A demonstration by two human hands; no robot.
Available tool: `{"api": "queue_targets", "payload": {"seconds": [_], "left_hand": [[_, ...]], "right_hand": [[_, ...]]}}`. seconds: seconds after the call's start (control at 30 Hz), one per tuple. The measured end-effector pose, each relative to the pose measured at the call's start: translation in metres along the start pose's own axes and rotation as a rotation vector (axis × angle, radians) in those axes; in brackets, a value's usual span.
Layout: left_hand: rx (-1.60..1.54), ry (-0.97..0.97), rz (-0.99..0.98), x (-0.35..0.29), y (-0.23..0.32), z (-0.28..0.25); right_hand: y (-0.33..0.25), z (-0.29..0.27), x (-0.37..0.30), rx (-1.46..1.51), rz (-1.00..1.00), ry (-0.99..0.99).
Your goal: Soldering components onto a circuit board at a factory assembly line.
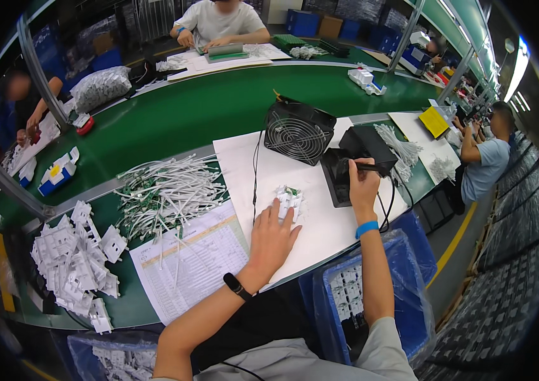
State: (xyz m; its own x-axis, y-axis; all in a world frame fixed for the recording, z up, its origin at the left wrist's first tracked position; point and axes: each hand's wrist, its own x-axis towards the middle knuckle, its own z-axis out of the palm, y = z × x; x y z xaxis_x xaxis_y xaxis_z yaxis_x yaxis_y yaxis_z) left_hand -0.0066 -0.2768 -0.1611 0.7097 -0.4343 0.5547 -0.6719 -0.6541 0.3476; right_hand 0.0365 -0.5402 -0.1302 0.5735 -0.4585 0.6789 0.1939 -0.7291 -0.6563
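On the white board [237, 159] lies a small white plastic part [289, 203] with a bit of green circuit board at its upper edge. My left hand [274, 240] rests flat with fingers spread, fingertips touching the part's lower edge. My right hand [363, 184] is closed round the black handle of a soldering iron [371, 167], over the black iron stand [338, 181]; its tip is hidden. Behind the stand sits a black box-shaped unit [371, 145]. A black fan with a wire guard [299, 130] stands beyond the part.
At left are piled white plastic parts [69, 260], white cables with green boards [168, 193] and a printed sheet [193, 263]. More white cables [399, 149] lie right of the black unit. A lined blue bin [415, 317] stands below. Several people work around the green conveyor [187, 114].
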Motion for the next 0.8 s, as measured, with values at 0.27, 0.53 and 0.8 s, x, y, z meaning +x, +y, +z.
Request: {"api": "queue_targets", "payload": {"seconds": [0.27, 0.53, 0.8], "left_hand": [[-0.048, -0.038, -0.021, 0.004, 0.000, -0.004], [-0.092, -0.050, -0.043, 0.011, -0.004, -0.008], [-0.445, 0.041, -0.060, 0.032, 0.023, -0.096]], "right_hand": [[-0.013, 0.000, -0.007, 0.064, 0.158, -0.011], [-0.019, -0.005, -0.011, 0.098, 0.141, 0.057], [-0.017, -0.017, -0.043, 0.028, 0.305, -0.066]]}}
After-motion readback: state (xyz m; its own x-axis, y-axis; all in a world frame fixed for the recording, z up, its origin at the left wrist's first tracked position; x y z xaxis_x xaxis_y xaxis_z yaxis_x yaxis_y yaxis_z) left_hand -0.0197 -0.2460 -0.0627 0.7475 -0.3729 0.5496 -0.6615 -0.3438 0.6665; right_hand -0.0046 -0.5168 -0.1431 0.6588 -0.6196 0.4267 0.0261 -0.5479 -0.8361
